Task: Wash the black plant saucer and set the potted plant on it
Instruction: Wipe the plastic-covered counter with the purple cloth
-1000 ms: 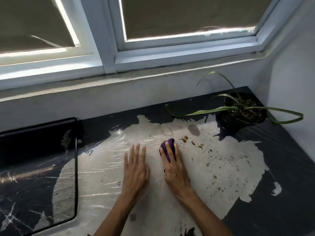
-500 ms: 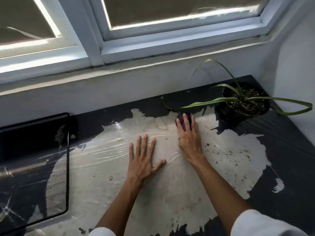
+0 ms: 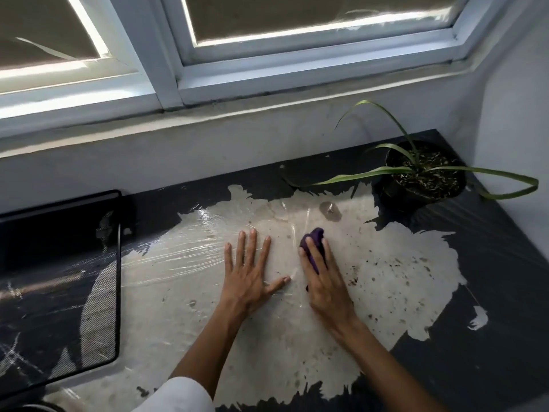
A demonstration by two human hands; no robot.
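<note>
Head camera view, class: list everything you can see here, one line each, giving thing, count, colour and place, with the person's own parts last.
Worn black countertop with a pale peeled patch: one, black and cream, fills the lower view.
Potted plant with long green leaves in a black pot: one, far right corner, standing straight on the counter.
Purple cleaning cloth: one, purple, mid-counter under the right hand.
Soil crumbs: many, brown, scattered right of the cloth.
Black flat panel: one, black, left edge.
White-framed window: two panes, white frame, top.
Grey wall: below the sill.
Left hand: flat, fingers spread, on the pale patch.
Right hand: pressing on the cloth.
White sleeve: bottom edge.
</note>
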